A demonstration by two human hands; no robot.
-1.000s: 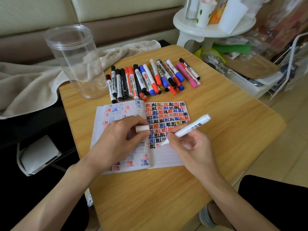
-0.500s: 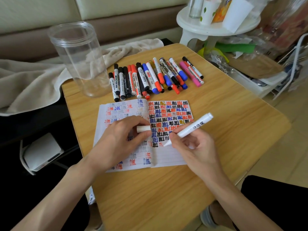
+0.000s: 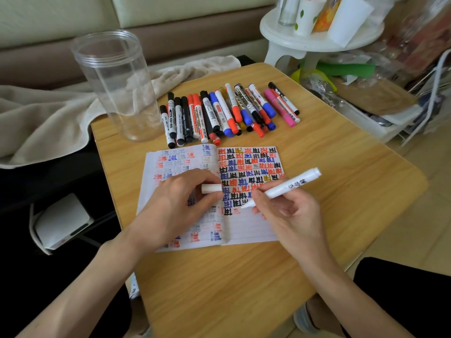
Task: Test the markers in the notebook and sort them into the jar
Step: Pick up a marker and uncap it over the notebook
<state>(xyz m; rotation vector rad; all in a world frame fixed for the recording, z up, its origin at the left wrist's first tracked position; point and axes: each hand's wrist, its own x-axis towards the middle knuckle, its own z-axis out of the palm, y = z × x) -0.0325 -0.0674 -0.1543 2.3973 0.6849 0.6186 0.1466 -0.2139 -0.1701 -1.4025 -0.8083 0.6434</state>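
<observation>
An open notebook (image 3: 249, 228) lies on the wooden table (image 3: 341, 191), its right page full of coloured marks. My right hand (image 3: 290, 213) grips a white marker (image 3: 292, 185) with its tip on the page beside the last row of marks. My left hand (image 3: 180, 206) rests on the left page and pinches the marker's white cap (image 3: 211, 188). A row of several capped markers (image 3: 227, 113) in black, red, blue and pink lies beyond the notebook. A tall clear plastic jar (image 3: 117, 84) stands empty at the table's far left corner.
A beige towel (image 3: 44, 118) drapes over the sofa edge behind the jar. A white stool (image 3: 317, 42) with cups stands at the back right, with bags and a white rack (image 3: 434, 93) beside it. A white box (image 3: 61, 220) sits on the floor at left.
My right hand lowered the marker's tip onto the page and faint reddish strokes now show beside the last black mark. The left hand kept hold of the cap.
</observation>
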